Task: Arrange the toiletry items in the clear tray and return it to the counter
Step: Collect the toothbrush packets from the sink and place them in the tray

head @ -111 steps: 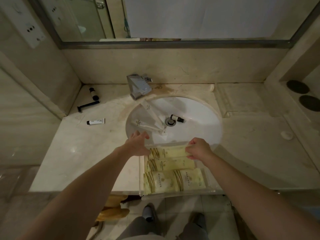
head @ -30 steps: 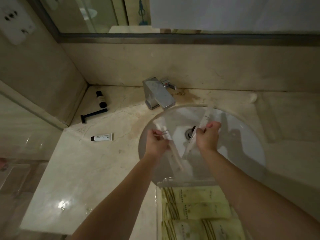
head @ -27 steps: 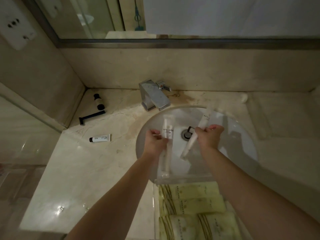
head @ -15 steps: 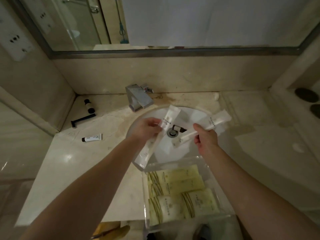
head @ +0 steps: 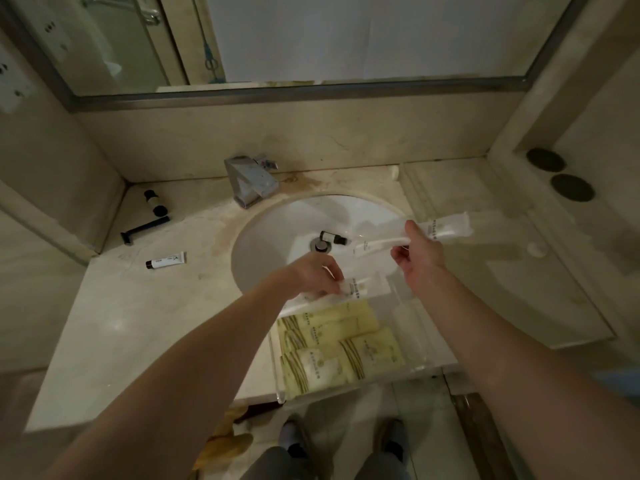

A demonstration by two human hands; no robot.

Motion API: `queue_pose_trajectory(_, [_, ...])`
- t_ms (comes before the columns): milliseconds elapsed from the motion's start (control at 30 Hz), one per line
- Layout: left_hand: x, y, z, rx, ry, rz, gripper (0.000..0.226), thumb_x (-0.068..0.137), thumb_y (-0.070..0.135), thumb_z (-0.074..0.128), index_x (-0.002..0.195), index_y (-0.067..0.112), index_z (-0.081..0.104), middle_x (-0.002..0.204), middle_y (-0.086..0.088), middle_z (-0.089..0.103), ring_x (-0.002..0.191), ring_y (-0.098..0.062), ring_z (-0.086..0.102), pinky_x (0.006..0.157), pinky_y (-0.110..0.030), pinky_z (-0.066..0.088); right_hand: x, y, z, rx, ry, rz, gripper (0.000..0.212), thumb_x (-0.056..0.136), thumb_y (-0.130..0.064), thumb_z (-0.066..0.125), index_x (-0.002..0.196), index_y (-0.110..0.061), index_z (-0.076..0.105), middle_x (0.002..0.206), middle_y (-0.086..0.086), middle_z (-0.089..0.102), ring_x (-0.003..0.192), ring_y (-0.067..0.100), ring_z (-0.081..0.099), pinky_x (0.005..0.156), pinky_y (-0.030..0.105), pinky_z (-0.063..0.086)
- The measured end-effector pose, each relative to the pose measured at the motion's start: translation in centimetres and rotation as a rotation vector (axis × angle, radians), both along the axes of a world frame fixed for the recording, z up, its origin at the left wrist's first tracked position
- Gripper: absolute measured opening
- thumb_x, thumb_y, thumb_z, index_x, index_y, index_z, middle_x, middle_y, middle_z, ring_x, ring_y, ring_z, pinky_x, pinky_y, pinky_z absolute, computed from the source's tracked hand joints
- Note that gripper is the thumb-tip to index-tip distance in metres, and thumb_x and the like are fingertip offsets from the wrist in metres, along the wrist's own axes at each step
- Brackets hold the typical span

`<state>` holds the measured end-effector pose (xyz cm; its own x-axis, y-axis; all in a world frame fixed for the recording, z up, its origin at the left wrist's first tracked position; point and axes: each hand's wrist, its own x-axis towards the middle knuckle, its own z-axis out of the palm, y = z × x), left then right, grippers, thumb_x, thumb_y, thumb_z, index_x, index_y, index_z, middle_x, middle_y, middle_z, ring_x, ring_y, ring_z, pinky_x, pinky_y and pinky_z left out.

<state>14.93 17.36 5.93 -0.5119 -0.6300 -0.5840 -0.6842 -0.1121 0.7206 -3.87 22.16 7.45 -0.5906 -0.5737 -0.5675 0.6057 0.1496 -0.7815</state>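
The clear tray (head: 412, 327) rests on the counter's front edge, overhanging the sink, with several yellow sachets (head: 332, 344) lying in its left part. My left hand (head: 313, 275) grips a long white wrapped packet (head: 360, 287) and holds it at the tray's far end. My right hand (head: 420, 252) holds a second long white packet (head: 446, 228) above the basin's right rim. A small dark bottle (head: 334, 238) lies by the drain in the sink (head: 270, 237).
On the counter at the left lie a white tube (head: 166, 260), a black razor (head: 143, 229) and a dark bottle (head: 155, 202). The faucet (head: 252, 181) stands behind the basin. A small round white thing (head: 536, 249) sits on the right counter. My feet are below.
Both hands lifted the white packets out of the sink. My left hand has come down to the tray's far end; my right hand has moved right with its packet.
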Motion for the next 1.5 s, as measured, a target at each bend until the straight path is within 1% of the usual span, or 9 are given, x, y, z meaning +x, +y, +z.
queue_pose_trajectory(200, [-2.0, 2.0, -3.2, -0.117, -0.066, 0.078, 0.016, 0.078, 0.004, 0.072, 0.085, 0.017, 0.065, 0.088, -0.008, 0.067, 0.058, -0.015, 0.055, 0.054, -0.022, 0.047, -1.2, 1.1, -0.1, 0.016, -0.018, 0.023, 0.014, 0.085, -0.017, 0.07, 0.089, -0.007, 0.061, 0.08, 0.007, 0.063, 0.061, 0.016, 0.056, 0.046, 0.022, 0.048])
queue_pose_trajectory(300, [-2.2, 2.6, -4.1, -0.326, -0.148, 0.087, 0.015, 0.083, 0.008, 0.061, 0.086, 0.022, 0.066, 0.097, -0.005, 0.069, 0.079, -0.018, 0.065, 0.072, -0.027, 0.055, -1.2, 1.4, -0.4, 0.028, -0.019, 0.033, 0.015, 0.085, -0.018, 0.071, 0.085, -0.007, 0.06, 0.079, 0.007, 0.062, 0.062, 0.016, 0.056, 0.046, 0.021, 0.049])
queue_pose_trajectory(467, [-1.6, 3.3, -3.9, -0.624, -0.126, 0.187, 0.037, 0.084, -0.001, 0.051, 0.116, 0.015, 0.06, 0.11, -0.001, 0.06, 0.099, -0.018, 0.058, 0.086, -0.029, 0.049, -0.6, 1.7, -0.8, 0.062, -0.032, 0.08, 0.015, 0.087, -0.017, 0.067, 0.082, -0.005, 0.059, 0.075, 0.007, 0.059, 0.061, 0.015, 0.054, 0.045, 0.02, 0.047])
queue_pose_trajectory(633, [0.2, 1.1, -1.9, -0.163, 0.199, 0.434, 0.037, 0.085, -0.001, 0.053, 0.116, 0.018, 0.06, 0.111, -0.008, 0.062, 0.087, -0.018, 0.057, 0.073, -0.028, 0.048, 1.4, 2.1, -1.2, 0.137, -0.125, 0.242, 0.016, 0.089, -0.017, 0.066, 0.082, -0.004, 0.059, 0.081, 0.01, 0.058, 0.066, 0.015, 0.055, 0.045, 0.018, 0.051])
queue_pose_trajectory(833, [3.4, 0.4, -0.8, 0.107, 0.042, 0.163, 0.024, 0.082, 0.0, 0.066, 0.101, 0.015, 0.068, 0.074, -0.005, 0.063, 0.059, -0.015, 0.054, 0.058, -0.024, 0.052, 4.1, 2.7, -2.2, 0.156, -0.223, 0.46, 0.019, 0.088, -0.02, 0.068, 0.087, -0.004, 0.059, 0.082, 0.012, 0.057, 0.066, 0.018, 0.056, 0.048, 0.022, 0.053])
queue_pose_trajectory(1067, [4.8, 0.6, -2.7, -0.016, -0.216, -0.024, 0.019, 0.081, 0.01, 0.07, 0.093, 0.024, 0.066, 0.102, -0.009, 0.069, 0.074, -0.02, 0.064, 0.072, -0.029, 0.057, 2.8, 2.3, -4.1, 0.41, 0.252, 0.477, 0.043, 0.078, -0.03, 0.074, 0.108, -0.004, 0.058, 0.074, 0.01, 0.058, 0.046, 0.013, 0.041, 0.031, 0.016, 0.027])
queue_pose_trajectory(1167, [5.0, 0.7, -3.2, -0.087, -0.333, -0.117, 0.019, 0.081, 0.014, 0.069, 0.096, 0.025, 0.067, 0.105, -0.003, 0.066, 0.08, -0.02, 0.064, 0.072, -0.028, 0.057, 2.1, 2.5, -4.6, 0.541, 0.489, 0.657, 0.038, 0.077, -0.021, 0.072, 0.104, 0.0, 0.056, 0.082, 0.013, 0.061, 0.047, 0.015, 0.047, 0.033, 0.018, 0.03])
queue_pose_trajectory(1333, [4.7, 1.0, -2.7, -0.172, -0.459, -0.322, 0.025, 0.082, 0.022, 0.067, 0.107, 0.021, 0.068, 0.097, 0.006, 0.06, 0.086, -0.018, 0.061, 0.073, -0.023, 0.05, 1.9, 2.3, -3.6, 0.758, 0.699, 1.03, 0.024, 0.082, -0.023, 0.07, 0.08, -0.005, 0.056, 0.068, 0.013, 0.059, 0.03, 0.013, 0.049, 0.031, 0.013, 0.03])
queue_pose_trajectory(1500, [4.2, 1.4, -2.5, -0.194, -0.53, -0.452, 0.025, 0.078, 0.017, 0.071, 0.102, 0.012, 0.069, 0.085, 0.0, 0.062, 0.073, -0.019, 0.06, 0.066, -0.024, 0.052, 2.6, 2.3, -3.7, 0.872, 0.762, 1.208, 0.04, 0.081, -0.032, 0.073, 0.104, -0.004, 0.056, 0.082, 0.017, 0.065, 0.044, 0.02, 0.061, 0.038, 0.022, 0.046])
